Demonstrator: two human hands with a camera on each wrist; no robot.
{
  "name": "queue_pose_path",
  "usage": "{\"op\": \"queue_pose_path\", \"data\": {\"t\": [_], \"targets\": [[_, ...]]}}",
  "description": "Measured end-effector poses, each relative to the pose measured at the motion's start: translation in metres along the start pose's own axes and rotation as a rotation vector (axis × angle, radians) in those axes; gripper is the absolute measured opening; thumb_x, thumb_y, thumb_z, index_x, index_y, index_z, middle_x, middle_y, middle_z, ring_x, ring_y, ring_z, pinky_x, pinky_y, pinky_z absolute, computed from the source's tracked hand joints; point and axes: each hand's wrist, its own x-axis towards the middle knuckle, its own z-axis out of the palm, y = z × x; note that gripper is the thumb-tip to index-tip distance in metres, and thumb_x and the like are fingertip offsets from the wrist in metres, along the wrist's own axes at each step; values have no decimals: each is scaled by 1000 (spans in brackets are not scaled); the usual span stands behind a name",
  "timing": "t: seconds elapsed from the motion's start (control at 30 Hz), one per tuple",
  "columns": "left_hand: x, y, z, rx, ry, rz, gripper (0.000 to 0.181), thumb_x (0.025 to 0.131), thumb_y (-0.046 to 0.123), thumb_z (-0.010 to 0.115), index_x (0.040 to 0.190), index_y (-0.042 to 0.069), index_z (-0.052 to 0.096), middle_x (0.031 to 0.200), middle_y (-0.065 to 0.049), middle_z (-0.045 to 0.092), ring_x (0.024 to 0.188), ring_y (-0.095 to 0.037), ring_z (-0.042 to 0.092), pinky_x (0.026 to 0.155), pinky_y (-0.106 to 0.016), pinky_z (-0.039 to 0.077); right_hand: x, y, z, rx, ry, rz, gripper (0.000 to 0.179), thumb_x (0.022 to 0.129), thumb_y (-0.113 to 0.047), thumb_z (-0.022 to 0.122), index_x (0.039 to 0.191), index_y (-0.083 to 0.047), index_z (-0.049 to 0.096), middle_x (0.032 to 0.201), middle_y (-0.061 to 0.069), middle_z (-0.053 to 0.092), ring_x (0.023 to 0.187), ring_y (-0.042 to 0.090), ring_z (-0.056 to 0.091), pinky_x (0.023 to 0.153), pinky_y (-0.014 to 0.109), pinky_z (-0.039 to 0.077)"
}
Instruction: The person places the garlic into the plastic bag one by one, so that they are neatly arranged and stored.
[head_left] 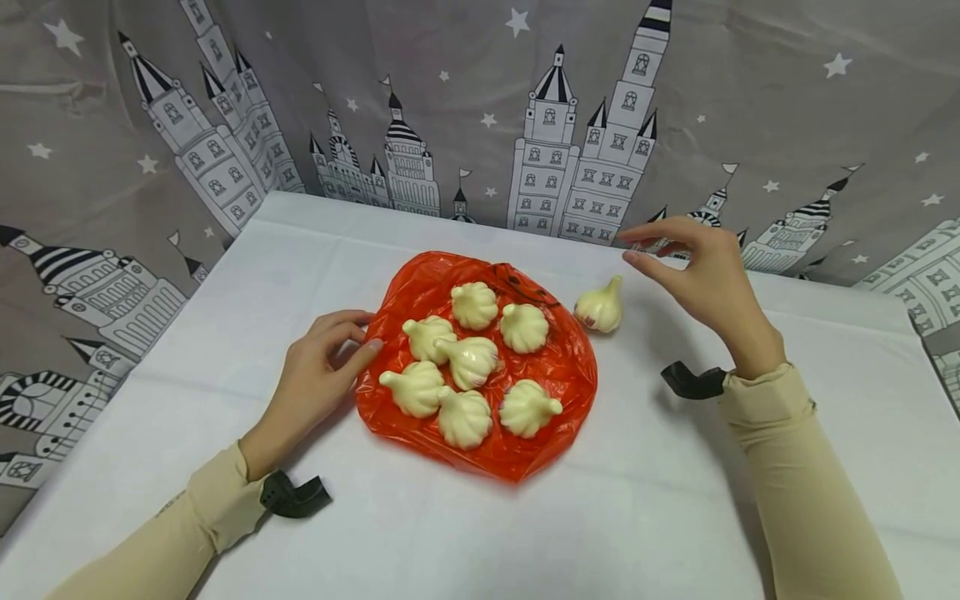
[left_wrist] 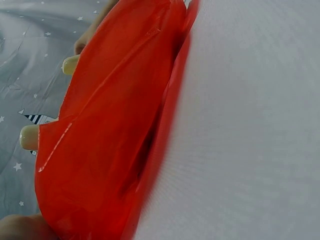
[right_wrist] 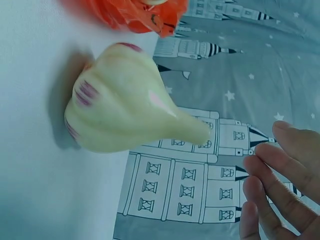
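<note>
A crinkled red plastic bag (head_left: 540, 454) lies on the table with several pale garlic bulbs (head_left: 467, 363) on it. My left hand (head_left: 315, 379) holds the bag's left edge, its thumb over the red plastic and its fingers bent at the rim. In the left wrist view the bag's side (left_wrist: 105, 140) fills much of the picture, hiding most of the bulbs. A single garlic bulb (head_left: 600, 307) with purple marks sits just off the bag's right side. Up and to the right of that bulb hovers my right hand (head_left: 701, 271), thumb and fingers apart, with nothing in it.
A white cloth covers the table (head_left: 660, 500). Behind it hangs a grey curtain (head_left: 465, 100) printed with castles and stars. Dark camera mounts (head_left: 294, 496) stick out from both wrists.
</note>
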Motion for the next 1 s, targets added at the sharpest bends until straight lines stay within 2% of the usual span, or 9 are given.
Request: {"op": "queue_pose_path", "data": {"t": [0.17,0.37,0.43,0.53,0.6,0.67,0.8,0.9,1.0], "targets": [[0,1,-1,-2,6,2,20,102,31,71,92,14,68,137,-2,67,137,-22,56,112,-46,51,2,3,1,5,-46,26,23,96,-25,80,117,-17,81,114,0,79,98,10,67,85,16,51],[0,0,0,-3,3,3,20,102,30,71,93,13,69,138,-3,66,137,-24,56,112,-50,51,2,12,7,-12,-189,62,22,95,-26,80,115,-15,81,106,-1,79,92,7,67,83,20,55],[0,0,0,-2,2,1,20,102,31,71,93,14,68,138,-3,66,137,-23,56,113,-38,51,1,16,9,-16,-222,62,23,95,-24,81,115,-14,81,105,-1,79,91,8,68,82,22,56],[1,0,0,-2,1,2,20,102,31,71,93,14,68,138,-2,66,137,-22,55,110,-17,45,1,20,11,-27,-251,51,24,94,-22,82,116,-13,80,103,-1,80,90,10,68,79,21,55],[1,0,0,-2,2,2,20,102,31,71,93,14,68,138,-1,66,137,-21,55,107,-11,42,1,21,13,-35,-260,43,23,94,-19,82,116,-12,81,101,0,80,89,12,69,76,19,54],[1,0,0,-3,3,8,19,102,30,71,93,14,68,138,-2,67,137,-22,56,112,-20,47,1,21,14,-44,-263,34,21,94,-18,82,114,-12,81,98,1,80,88,12,69,74,19,54],[1,1,0,-5,7,16,18,102,28,72,92,13,68,136,-3,67,136,-24,56,111,-49,51,0,21,14,-57,-255,42,15,94,-21,82,107,-15,82,94,0,79,86,11,68,73,18,52],[1,1,0,-6,7,16,18,102,28,72,92,14,68,136,-4,67,136,-24,56,110,-53,51,0,20,15,-62,-253,44,12,94,-22,82,104,-16,83,92,-1,79,85,10,67,72,17,52],[0,0,0,-2,4,9,18,102,29,71,92,14,68,137,-3,67,136,-24,56,112,-46,51,0,20,14,-61,-252,40,11,93,-23,83,102,-16,82,91,-1,78,84,9,67,73,17,52]]}}
